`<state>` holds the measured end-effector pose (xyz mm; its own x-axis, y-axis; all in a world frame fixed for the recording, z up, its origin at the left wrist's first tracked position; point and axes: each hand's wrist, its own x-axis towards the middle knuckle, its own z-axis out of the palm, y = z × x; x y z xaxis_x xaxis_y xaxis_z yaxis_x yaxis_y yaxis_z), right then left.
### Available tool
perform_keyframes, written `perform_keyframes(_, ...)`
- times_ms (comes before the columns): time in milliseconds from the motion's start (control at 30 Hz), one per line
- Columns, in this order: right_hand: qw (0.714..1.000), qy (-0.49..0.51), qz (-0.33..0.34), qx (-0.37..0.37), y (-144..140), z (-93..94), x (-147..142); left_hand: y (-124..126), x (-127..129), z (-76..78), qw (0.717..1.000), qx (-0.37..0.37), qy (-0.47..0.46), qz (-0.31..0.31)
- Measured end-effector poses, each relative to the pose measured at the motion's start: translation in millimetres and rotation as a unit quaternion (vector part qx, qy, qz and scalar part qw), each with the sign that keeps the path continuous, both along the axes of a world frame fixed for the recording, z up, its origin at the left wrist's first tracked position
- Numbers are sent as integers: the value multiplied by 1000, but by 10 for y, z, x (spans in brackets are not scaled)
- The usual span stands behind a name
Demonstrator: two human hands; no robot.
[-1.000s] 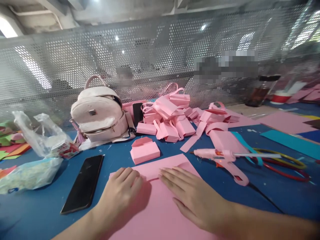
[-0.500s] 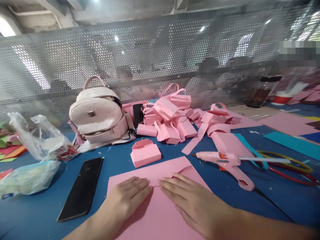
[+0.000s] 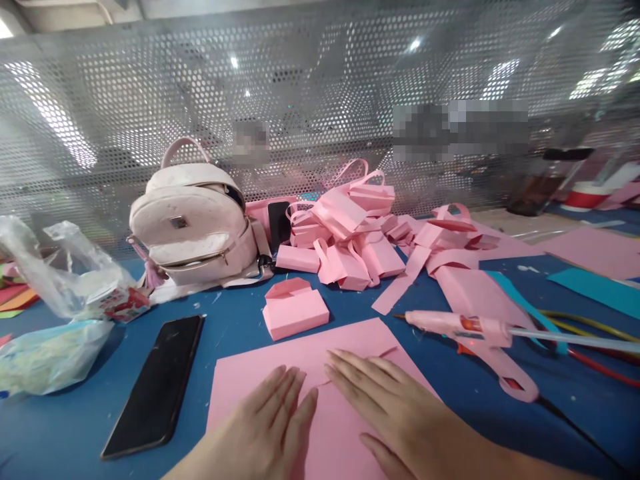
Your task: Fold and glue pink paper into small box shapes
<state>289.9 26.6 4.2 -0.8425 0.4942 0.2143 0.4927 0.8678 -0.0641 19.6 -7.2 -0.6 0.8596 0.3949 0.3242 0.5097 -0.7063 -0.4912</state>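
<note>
A pink paper sheet (image 3: 260, 363) lies flat on the blue table (image 3: 240, 313) in front of me, with a folded flap along its far part. My left hand (image 3: 273, 427) rests palm down on the sheet, fingers straight. My right hand (image 3: 395, 413) also presses flat on it, just to the right, fingertips at the fold line. Neither hand holds anything. A small folded pink paper box (image 3: 295, 310) sits just beyond the sheet.
A black phone (image 3: 155, 383) lies left of the sheet. A pink glue gun (image 3: 465, 330) lies to the right, cables behind it. A pale backpack (image 3: 193, 223), a heap of pink paper bags (image 3: 350, 233) and plastic bags (image 3: 55, 333) stand further back before a perforated metal screen (image 3: 320, 100).
Both hands slid back toward me across the pink sheet. The left hand's fingers flattened out from a curled pose. The folded flap now lies flatter.
</note>
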Motion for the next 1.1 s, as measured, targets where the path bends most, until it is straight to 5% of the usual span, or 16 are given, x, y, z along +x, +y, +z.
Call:
perform_keyframes(233, 1000, -19, 7, 18, 19, 128, -40, 38, 13, -211, 996, 2, -85, 28)
perform_keyframes(433, 999, -13, -16, 31, -13, 152, -87, 101, 29, -205, 999, -7, -41, 8)
perform_keyframes(800, 984, -32, -28, 172, -33, -152, 29, 109, 34, -230, 999, 1, -40, 9)
perform_keyframes(1100, 957, -82, -59, 272, -38, -212, 136, 102, 25, -211, 999, -13, -48, 11)
